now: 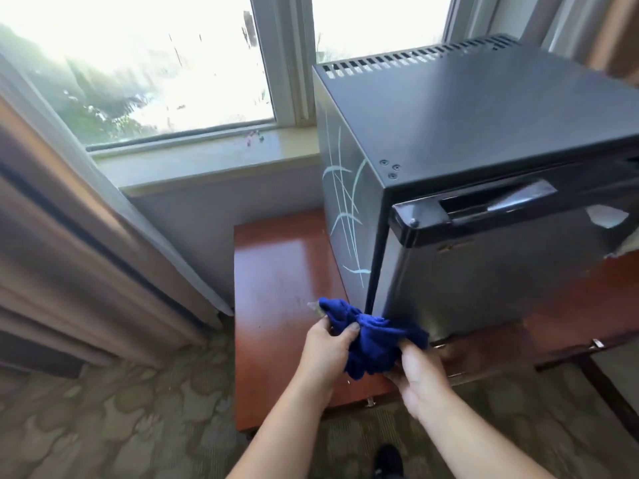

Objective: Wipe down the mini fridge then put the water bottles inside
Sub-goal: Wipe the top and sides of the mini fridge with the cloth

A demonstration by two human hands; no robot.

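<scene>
A black mini fridge (484, 133) stands on a reddish wooden table (276, 271), its door closed and its recessed handle along the door's top edge. Pale scratch marks run down its left side. A bunched blue cloth (370, 340) hangs in front of the fridge's lower left corner. My left hand (328, 344) pinches the cloth's left part between thumb and fingers. My right hand (418, 371) grips the cloth's right part from below. No water bottles are in view.
A window with a pale sill (207, 157) lies behind the table, with small coloured bits on the sill. Heavy curtains (86, 254) hang at the left. Patterned carpet (121, 426) covers the floor. A dark shoe (389, 458) shows at the bottom edge.
</scene>
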